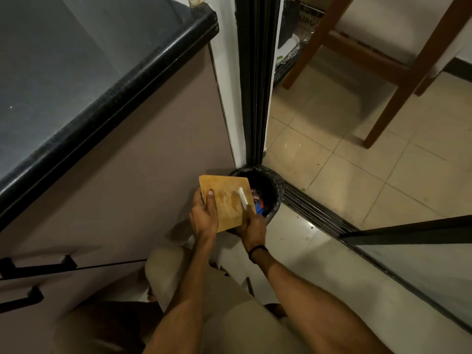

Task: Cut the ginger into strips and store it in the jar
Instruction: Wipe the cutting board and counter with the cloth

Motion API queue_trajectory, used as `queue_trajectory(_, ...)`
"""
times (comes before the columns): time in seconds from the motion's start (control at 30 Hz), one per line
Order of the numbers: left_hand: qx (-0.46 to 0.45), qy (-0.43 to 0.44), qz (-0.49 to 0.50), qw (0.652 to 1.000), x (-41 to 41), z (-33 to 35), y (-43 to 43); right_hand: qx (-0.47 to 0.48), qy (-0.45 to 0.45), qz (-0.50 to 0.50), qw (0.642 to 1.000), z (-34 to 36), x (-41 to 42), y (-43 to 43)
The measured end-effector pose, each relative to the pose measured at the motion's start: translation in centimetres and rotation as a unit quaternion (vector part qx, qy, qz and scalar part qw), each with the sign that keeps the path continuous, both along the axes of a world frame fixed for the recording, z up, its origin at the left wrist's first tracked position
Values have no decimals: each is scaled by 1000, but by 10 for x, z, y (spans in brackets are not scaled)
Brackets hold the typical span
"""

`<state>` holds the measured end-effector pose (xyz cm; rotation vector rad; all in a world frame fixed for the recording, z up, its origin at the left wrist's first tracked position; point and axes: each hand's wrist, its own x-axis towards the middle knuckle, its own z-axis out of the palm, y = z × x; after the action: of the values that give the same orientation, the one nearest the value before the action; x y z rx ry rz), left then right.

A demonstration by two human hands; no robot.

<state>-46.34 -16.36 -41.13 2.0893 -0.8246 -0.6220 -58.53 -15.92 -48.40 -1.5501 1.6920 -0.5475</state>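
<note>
The left hand's (204, 215) thumb (210, 198) presses flat on top of the wooden cutting board (224, 200) at its 9 o'clock edge. The other fingers are hidden beneath, so the hand pinches the board. The right hand (252, 227) curls round the handle of a white-bladed knife (243, 198), whose blade lies across the board towards 3 o'clock.

Neither ginger nor jar is in view. The board shows only pale smears.

The board looks stiff and light enough for a one-handed edge grip. Any ginger scraps would probably be damp and clingy, so they would need scraping rather than tipping.

A black-lined waste bin (274, 190) sits under the board's 3 o'clock side, in the corner where cabinet and door frame meet. A dark countertop (76, 72) fills 10 o'clock of the view. Wooden chair legs (396, 80) stand at 1 o'clock, and beige floor tiles (357, 175) and a sliding-door track (314, 213) lie at 3 o'clock.
</note>
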Motion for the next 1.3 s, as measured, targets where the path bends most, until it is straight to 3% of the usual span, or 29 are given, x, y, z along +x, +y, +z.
queue_trajectory(0.03, 1, 2, -9, 1000, -1, 1, 1, 26, -8, -60, 998, -4, 0, -4)
queue_trajectory(0.13, 12, 3, -16, 1000, -2, 7, 2, 75, -128, -41, 988, -6, 4, -13)
queue_trajectory(0.2, 4, 3, -15, 1000, -3, 9, 4, 152, -74, -38, 985, -13, -3, -22)
queue_trajectory(0.3, -19, 18, -21, 999, -4, 22, 8, 170, 4, -116, 979, -15, -16, -38)
queue_trajectory(0.4, -43, 32, 0, 999, -3, 40, 10, 151, -42, -182, 971, 4, -20, -49)
queue_trajectory(0.53, -89, 51, 4, 995, -6, 83, 18, 175, -144, -295, 928, 30, -27, -64)
queue_trajectory(0.73, -205, 81, -35, 975, -11, 189, 39, 75, -235, -247, 937, 111, -37, -79)
queue_trajectory(0.97, -327, 79, -45, 941, 12, 319, 90, -96, -269, -161, 945, 258, -27, -54)
queue_trajectory(1.13, -376, 48, 32, 925, 66, 378, 142, -147, -317, -67, 935, 338, 26, -34)
queue_trajectory(1.3, -378, 29, 138, 915, 138, 400, 192, -129, -358, 59, 923, 393, 118, -23)
